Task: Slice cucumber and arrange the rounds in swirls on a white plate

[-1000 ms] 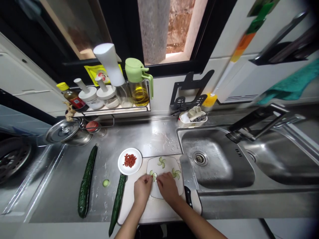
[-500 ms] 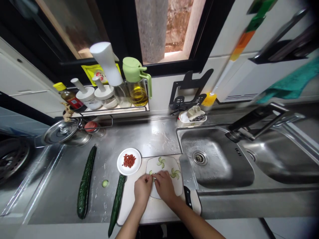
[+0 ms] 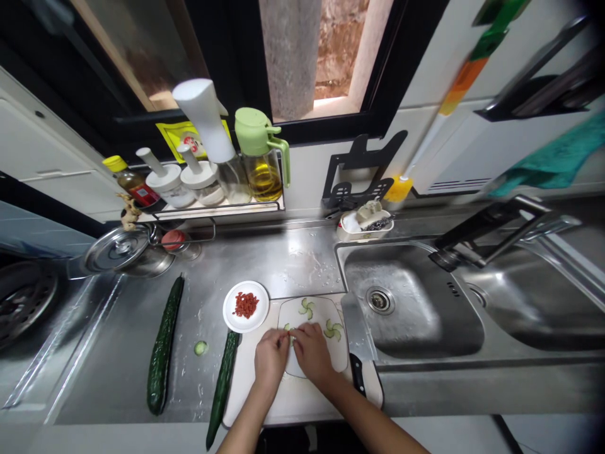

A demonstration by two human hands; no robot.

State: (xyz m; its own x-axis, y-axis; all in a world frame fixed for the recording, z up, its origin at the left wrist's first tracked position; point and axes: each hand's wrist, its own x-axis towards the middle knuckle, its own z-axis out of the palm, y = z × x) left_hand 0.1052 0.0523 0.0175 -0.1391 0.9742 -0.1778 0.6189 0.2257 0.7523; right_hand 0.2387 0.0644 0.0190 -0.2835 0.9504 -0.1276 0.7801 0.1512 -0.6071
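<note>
Over a square white plate (image 3: 334, 359), my left hand (image 3: 271, 360) and my right hand (image 3: 312, 354) meet with fingertips pinched together. Both work on a small pale green cucumber slice (image 3: 292, 336), which is mostly covered by the fingers. Behind them on the plate lie two pinwheels of thin cucumber slices: one at the back (image 3: 306, 308) and one at the right (image 3: 333, 329). The plate rests on a cutting board (image 3: 302, 403). Left of my hands, a round white plate (image 3: 262, 318) holds red goji berries (image 3: 246, 305).
A cleaver (image 3: 358, 328) lies along the board's right edge beside the sink (image 3: 411, 302). To the left are a whole cucumber (image 3: 164, 347), a cut cucumber (image 3: 222, 388) and a loose cucumber end (image 3: 201, 348). A seasoning rack (image 3: 222, 210) stands at the back.
My fingertips have shifted slightly around the cucumber slice, showing a little more of it. Everything else stays in place.
</note>
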